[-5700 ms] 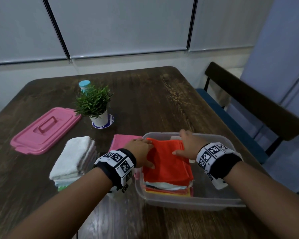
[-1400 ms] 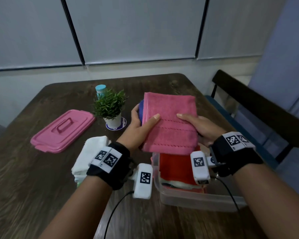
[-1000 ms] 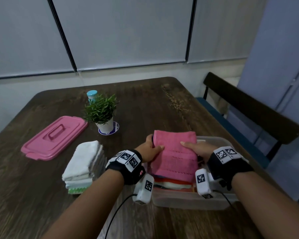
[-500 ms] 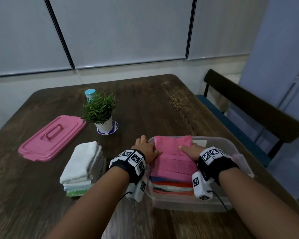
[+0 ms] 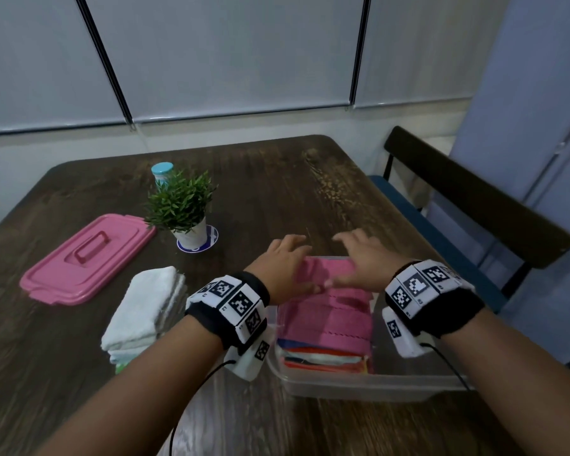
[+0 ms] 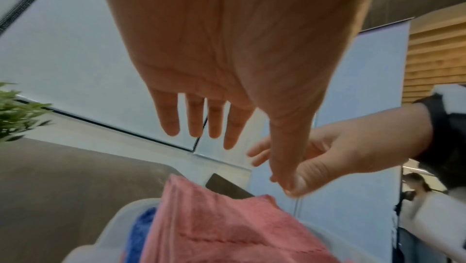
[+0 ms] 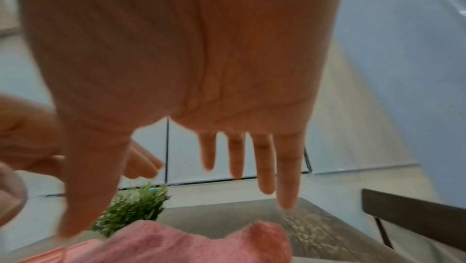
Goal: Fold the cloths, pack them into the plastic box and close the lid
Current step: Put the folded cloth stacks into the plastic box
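A folded pink towel (image 5: 326, 311) lies on top of a pile of folded cloths inside the clear plastic box (image 5: 359, 386) at the table's near right. My left hand (image 5: 283, 261) and right hand (image 5: 362, 258) hover side by side over the towel's far end, both with straight, spread fingers and holding nothing. In the left wrist view my left hand (image 6: 206, 123) is clear of the towel (image 6: 227, 233), and a blue cloth (image 6: 141, 227) shows under it. My right hand (image 7: 252, 157) is likewise lifted above the towel (image 7: 201, 245). The pink lid (image 5: 86, 255) lies at the left.
A stack of folded white and pale cloths (image 5: 145, 311) sits left of the box. A small potted plant (image 5: 181, 205) and a teal-capped bottle (image 5: 162, 169) stand behind it. A dark chair (image 5: 474, 199) is beside the table's right edge.
Both hands lowered the pink towel from chest height into the box onto the orange cloth. They have now let go of it and lifted off with open fingers.
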`<state>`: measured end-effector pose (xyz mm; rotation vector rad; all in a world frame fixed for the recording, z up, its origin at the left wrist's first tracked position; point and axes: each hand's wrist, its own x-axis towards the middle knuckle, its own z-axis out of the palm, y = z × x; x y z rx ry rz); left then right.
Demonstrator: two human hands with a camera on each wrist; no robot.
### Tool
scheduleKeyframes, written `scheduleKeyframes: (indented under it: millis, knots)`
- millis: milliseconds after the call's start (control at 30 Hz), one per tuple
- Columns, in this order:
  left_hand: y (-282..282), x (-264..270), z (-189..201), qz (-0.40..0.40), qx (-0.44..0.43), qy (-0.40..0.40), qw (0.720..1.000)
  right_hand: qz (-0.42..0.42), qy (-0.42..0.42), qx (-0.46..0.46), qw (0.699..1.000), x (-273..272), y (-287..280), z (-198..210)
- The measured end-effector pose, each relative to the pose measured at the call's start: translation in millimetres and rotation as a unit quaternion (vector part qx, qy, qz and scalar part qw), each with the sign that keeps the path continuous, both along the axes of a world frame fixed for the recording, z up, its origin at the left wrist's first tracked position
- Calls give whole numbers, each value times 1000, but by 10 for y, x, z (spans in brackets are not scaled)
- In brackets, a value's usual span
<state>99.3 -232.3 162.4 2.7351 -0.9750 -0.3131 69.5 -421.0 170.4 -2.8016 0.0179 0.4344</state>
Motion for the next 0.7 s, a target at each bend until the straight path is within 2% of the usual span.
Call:
scheduleKeyframes:
  millis: [100,233,500,700]
  knots:
    - [-106,-62,-4,-46,52,40,997,80,79,-57,992,-76,103,-33]
    - [-139,-89,-111,-81,178,63,979,92,149,-143,974,-118,136,-186]
    - [-220,25,-234,-78,266,71,958,117,176,-184,960,-95,215,-346]
    - [-293,75,-325,-84,307,67,946,129,192,-170,958,-43,169,-533]
